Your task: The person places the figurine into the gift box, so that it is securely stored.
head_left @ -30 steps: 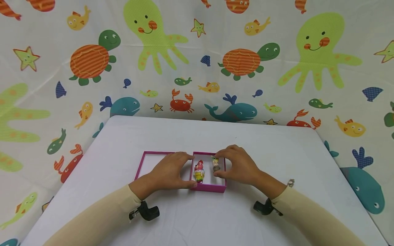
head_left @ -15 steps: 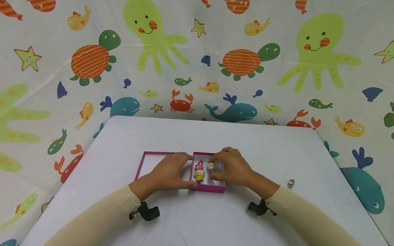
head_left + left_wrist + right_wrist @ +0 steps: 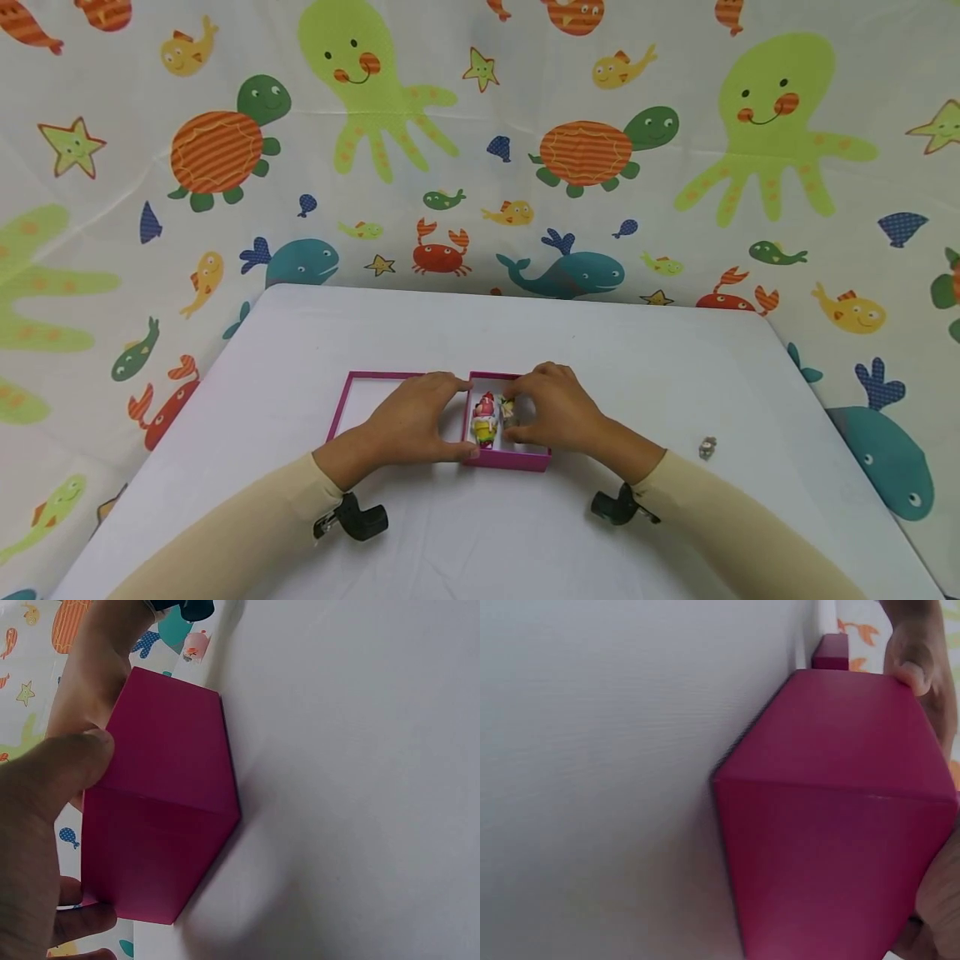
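Note:
A magenta box with a white inside stands without a cover on the table. My left hand grips its left wall, thumb at the front corner and fingers at the back one; the left wrist view shows the thumb on the box's edge. Inside, along the left, lies a figurine with a red top and yellow-green lower part. Close beside it, my right hand pinches a smaller figurine between thumb and fingers, covering part of it. The right wrist view has mostly the outer walls of the box.
A shallow magenta-edged tray or lid lies left of the box, partly behind the left hand. Off to the right, a small greyish figurine rests on the white table. A sea-animal print curtain hangs behind the table.
My right hand has moved left inside the box, bringing the smaller figurine up beside the red-topped one. The left hand has stayed on the box.

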A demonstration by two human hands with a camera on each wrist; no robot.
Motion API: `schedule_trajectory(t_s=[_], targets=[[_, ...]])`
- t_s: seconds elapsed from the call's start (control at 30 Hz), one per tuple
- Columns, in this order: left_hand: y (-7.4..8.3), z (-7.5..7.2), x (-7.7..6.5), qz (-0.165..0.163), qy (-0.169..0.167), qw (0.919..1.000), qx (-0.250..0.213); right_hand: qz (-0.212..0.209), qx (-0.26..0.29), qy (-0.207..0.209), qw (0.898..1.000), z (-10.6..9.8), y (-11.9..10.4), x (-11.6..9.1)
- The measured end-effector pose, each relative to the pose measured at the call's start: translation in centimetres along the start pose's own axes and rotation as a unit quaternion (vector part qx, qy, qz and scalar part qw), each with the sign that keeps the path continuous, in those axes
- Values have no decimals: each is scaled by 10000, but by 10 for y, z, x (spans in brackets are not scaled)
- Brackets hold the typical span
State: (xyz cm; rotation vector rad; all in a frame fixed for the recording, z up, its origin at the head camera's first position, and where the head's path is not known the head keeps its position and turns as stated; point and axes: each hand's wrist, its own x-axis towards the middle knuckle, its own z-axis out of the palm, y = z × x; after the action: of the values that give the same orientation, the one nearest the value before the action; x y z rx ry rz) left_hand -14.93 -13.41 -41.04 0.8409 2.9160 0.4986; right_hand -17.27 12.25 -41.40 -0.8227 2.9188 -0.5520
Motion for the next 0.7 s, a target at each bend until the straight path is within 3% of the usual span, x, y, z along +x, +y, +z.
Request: schedule_trajectory(t_s=[0.43,0.7], targets=[[-1,4,1,22,86,10000,40,231,-327,-412,9983,-1,-10,5],[-1,3,0,94,132,9999,13,117,-611,-523,9967,2,-10,8]])
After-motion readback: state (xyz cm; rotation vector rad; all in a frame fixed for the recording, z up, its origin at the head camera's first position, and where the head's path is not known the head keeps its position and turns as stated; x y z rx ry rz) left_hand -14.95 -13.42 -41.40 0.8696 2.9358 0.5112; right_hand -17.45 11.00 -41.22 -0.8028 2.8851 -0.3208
